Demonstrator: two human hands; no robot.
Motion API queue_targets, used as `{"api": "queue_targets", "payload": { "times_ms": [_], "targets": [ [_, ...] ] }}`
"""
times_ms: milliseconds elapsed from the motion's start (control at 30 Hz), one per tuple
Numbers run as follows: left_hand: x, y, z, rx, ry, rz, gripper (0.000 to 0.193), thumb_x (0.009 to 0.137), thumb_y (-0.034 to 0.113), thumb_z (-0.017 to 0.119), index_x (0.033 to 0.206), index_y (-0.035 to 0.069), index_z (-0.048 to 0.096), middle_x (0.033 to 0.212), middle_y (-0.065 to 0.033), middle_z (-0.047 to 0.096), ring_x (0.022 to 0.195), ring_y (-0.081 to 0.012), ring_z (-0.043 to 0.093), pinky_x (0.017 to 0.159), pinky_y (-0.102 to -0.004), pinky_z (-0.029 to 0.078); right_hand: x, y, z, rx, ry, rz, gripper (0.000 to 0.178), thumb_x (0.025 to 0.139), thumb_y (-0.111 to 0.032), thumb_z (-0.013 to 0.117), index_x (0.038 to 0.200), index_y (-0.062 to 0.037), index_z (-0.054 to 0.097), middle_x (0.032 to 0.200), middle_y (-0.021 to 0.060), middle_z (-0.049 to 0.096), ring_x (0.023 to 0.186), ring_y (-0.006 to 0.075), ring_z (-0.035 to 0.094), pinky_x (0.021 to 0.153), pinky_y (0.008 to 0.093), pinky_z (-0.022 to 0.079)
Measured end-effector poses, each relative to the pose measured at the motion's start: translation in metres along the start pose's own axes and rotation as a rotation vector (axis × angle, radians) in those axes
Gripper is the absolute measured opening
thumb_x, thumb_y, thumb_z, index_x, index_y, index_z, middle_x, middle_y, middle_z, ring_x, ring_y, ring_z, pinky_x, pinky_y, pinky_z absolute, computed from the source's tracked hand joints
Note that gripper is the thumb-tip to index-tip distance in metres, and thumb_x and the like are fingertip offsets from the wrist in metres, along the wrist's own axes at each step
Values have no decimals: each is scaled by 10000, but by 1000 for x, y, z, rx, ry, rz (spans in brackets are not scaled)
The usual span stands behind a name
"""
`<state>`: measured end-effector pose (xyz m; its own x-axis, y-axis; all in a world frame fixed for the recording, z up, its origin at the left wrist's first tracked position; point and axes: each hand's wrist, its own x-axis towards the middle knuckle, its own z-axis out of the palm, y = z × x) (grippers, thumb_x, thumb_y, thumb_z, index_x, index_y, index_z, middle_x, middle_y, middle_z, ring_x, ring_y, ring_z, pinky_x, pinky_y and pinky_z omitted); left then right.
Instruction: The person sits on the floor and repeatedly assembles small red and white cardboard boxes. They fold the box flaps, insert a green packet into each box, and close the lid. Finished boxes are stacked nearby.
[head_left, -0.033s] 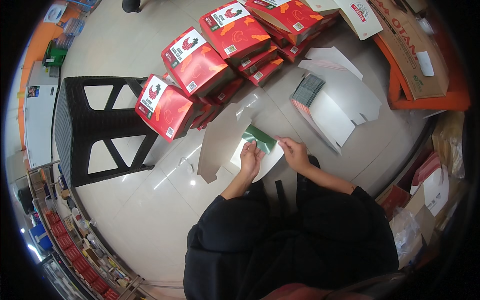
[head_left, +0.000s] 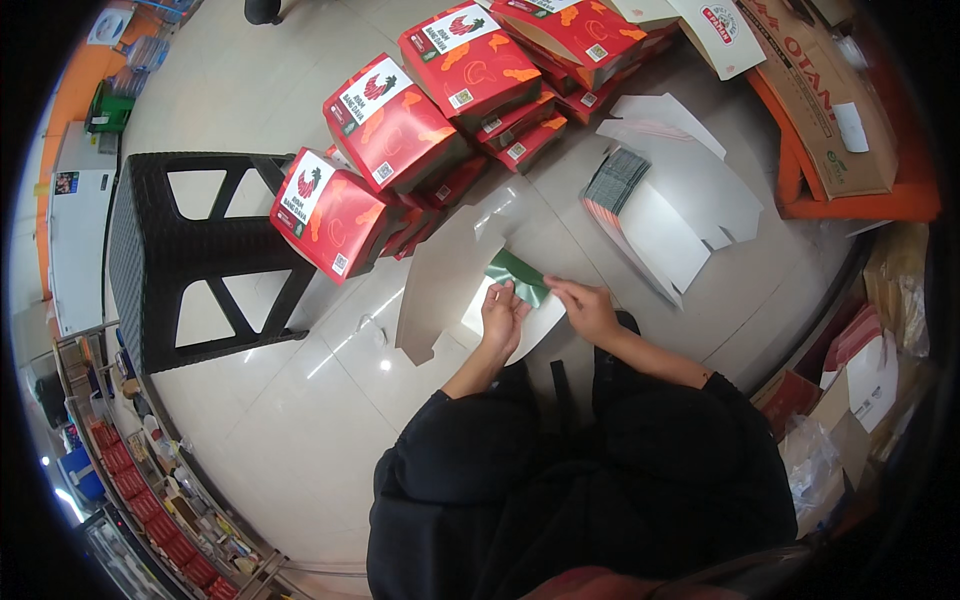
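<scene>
A glossy green sheet (head_left: pixel 516 268) is held over the white inside of an unfolded cardboard box (head_left: pixel 440 285). My left hand (head_left: pixel 502 318) pinches the sheet's lower edge, thumb on top. At the sheet's right corner, my right hand (head_left: pixel 588 309) is closed, with thumb and fingertips together on it; the sheet curves between the two hands. The box's flaps spread out beyond and to the left of my left hand. Farther right on the floor lies another flattened box (head_left: pixel 690 205), white side up, bearing a stack of dark green sheets (head_left: pixel 617 182).
Red printed boxes (head_left: pixel 390 130) stand in stacks on the tiled floor ahead. A black plastic stool (head_left: pixel 215 260) is at the left. An orange stand (head_left: pixel 860 200) with a brown carton (head_left: pixel 835 120) is at far right, and plastic bags (head_left: pixel 815 460) lie at lower right.
My right hand has shifted slightly left, and the green sheet now bends more between my hands. The left hand has hardly moved.
</scene>
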<state>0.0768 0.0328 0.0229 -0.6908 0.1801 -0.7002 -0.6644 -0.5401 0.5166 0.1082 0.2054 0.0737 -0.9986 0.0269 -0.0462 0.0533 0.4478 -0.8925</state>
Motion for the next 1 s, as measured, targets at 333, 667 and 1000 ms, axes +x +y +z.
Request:
{"api": "queue_targets", "payload": {
  "times_ms": [333, 667, 1000],
  "targets": [
    [-23, 9, 33, 100, 64, -16, 149, 893, 218, 591, 818, 157, 478, 770, 44, 536, 706, -57, 511, 596, -243, 501, 6, 5, 2, -386, 75, -622, 244, 759, -23, 583, 994, -15, 650, 993, 106, 661, 995, 235, 624, 859, 455, 487],
    [-26, 12, 41, 108, 1, -11, 151, 895, 180, 580, 797, 115, 486, 776, 5, 564, 708, -81, 550, 703, -329, 568, 24, -17, -13, -549, 171, -628, 190, 744, -82, 639, 927, -48, 673, 889, 33, 681, 1052, 216, 603, 970, 537, 379],
    [-28, 18, 45, 192, -65, 36, 139, 888, 158, 589, 806, 104, 491, 736, -4, 584, 705, -93, 580, 743, -326, 554, 22, -5, -11, -378, 156, -658, 123, 704, -72, 701, 825, -78, 689, 849, 35, 683, 991, 194, 634, 952, 519, 409]
  ]
}}
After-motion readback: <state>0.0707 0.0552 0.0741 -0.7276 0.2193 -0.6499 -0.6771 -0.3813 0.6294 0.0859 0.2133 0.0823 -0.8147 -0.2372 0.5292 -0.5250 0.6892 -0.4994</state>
